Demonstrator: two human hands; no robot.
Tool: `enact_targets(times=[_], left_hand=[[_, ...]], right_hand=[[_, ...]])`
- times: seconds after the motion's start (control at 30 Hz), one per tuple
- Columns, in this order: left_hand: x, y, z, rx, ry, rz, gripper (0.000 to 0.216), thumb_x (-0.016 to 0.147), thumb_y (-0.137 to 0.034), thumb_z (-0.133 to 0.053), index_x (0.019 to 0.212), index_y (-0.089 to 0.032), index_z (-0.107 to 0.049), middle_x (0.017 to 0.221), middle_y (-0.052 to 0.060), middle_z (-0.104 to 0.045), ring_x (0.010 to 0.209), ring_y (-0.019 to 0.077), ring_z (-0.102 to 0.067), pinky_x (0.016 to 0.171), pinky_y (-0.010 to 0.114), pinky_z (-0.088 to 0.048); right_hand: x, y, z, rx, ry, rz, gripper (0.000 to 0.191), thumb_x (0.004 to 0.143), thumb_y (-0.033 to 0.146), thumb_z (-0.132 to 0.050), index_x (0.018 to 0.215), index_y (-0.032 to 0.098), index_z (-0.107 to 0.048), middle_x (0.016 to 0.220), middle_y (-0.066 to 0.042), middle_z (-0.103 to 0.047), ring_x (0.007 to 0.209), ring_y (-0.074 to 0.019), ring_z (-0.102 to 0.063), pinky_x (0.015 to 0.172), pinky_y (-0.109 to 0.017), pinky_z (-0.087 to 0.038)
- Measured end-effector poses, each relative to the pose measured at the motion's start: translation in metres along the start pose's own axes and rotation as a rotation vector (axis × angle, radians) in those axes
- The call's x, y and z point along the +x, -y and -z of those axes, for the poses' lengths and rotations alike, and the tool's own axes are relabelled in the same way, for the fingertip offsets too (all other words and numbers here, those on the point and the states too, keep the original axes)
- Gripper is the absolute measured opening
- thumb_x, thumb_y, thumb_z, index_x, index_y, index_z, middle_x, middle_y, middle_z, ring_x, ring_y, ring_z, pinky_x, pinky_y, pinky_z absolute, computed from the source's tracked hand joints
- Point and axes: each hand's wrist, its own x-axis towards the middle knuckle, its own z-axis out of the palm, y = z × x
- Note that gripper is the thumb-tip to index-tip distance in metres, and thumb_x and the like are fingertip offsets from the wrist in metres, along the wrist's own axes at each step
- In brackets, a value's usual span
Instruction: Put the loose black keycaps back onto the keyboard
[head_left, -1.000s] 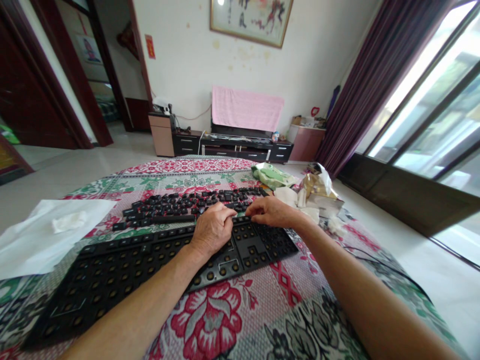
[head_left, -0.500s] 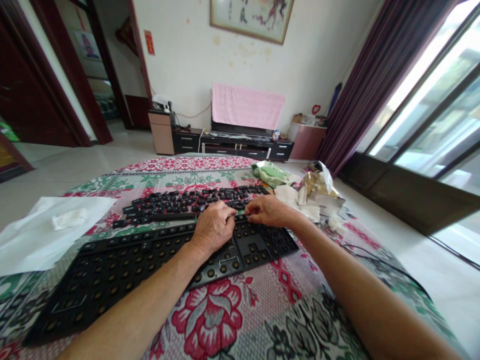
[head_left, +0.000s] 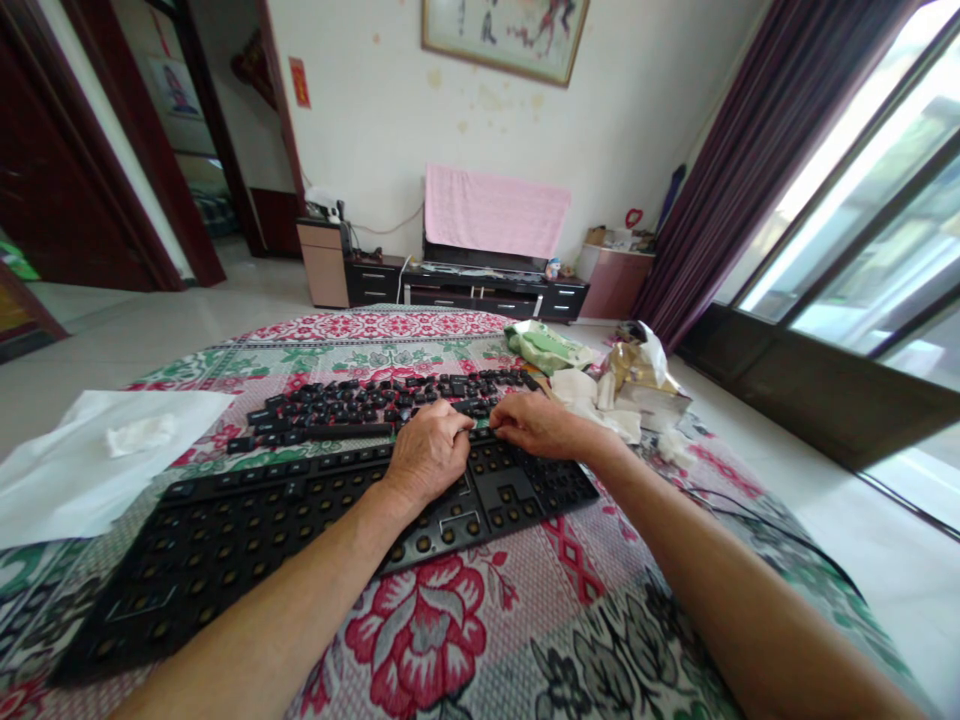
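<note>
A black keyboard [head_left: 504, 492] with most of its keycaps off lies slanted across the table, its round key sockets bare. Keycaps sit along part of its far row. My left hand [head_left: 431, 450] rests over the keyboard's middle, fingers curled in at the far edge. Just to its right, my right hand [head_left: 541, 425] bends down with thumb and fingers pinched at the same far row. Whatever is between the fingertips of either hand is too small or hidden to make out. Beyond the keyboard a spread of loose black keycaps [head_left: 352, 402] includes a long space bar [head_left: 350, 431].
White paper [head_left: 56, 465] with a crumpled tissue [head_left: 141, 436] lies at left. On the right are a green packet [head_left: 547, 347], used tissues [head_left: 576, 388] and a gold tissue box [head_left: 646, 385]. A black cable [head_left: 780, 530] runs over the flowered tablecloth [head_left: 420, 635].
Both hands stay at the keyboard's far row. The right hand's fingertips have shifted very slightly; the keyboard and loose keycaps look the same.
</note>
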Motion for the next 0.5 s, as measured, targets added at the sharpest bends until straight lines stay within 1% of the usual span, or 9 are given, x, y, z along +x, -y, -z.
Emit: enact_targets(times=[0.13,0.33,0.5], left_hand=[[0.0003,0.0000,0.0006,0.001,0.007,-0.005,0.024,0.074,-0.017,-0.044,0.083,-0.021,-0.066,0.079,0.003,-0.058,0.077,0.0148,-0.053,0.073,0.027,-0.044],[-0.0005,-0.0002,0.0006,0.010,0.012,0.000,0.024,0.075,-0.017,-0.043,0.083,-0.021,-0.065,0.080,0.003,-0.058,0.078,0.0154,-0.053,0.074,0.027,-0.043],[-0.0001,0.0007,0.0003,0.026,0.022,-0.016,0.024,0.075,-0.017,-0.043,0.084,-0.021,-0.065,0.080,0.003,-0.059,0.078,0.0155,-0.053,0.073,0.028,-0.043]], right_hand=[[-0.0007,0.0008,-0.0008,0.010,-0.022,0.007,0.014,0.075,0.017,-0.046,0.082,0.016,-0.059,0.078,-0.005,-0.061,0.072,-0.0130,-0.051,0.066,-0.023,-0.036],[0.0016,-0.0048,-0.0022,0.029,0.009,0.025,0.015,0.074,0.015,-0.046,0.082,0.017,-0.059,0.078,-0.004,-0.061,0.070,-0.0120,-0.051,0.063,-0.022,-0.036],[0.0005,-0.0050,-0.0018,0.045,-0.003,0.022,0.017,0.074,0.016,-0.046,0.082,0.017,-0.061,0.079,-0.004,-0.062,0.072,-0.0123,-0.052,0.065,-0.022,-0.037]])
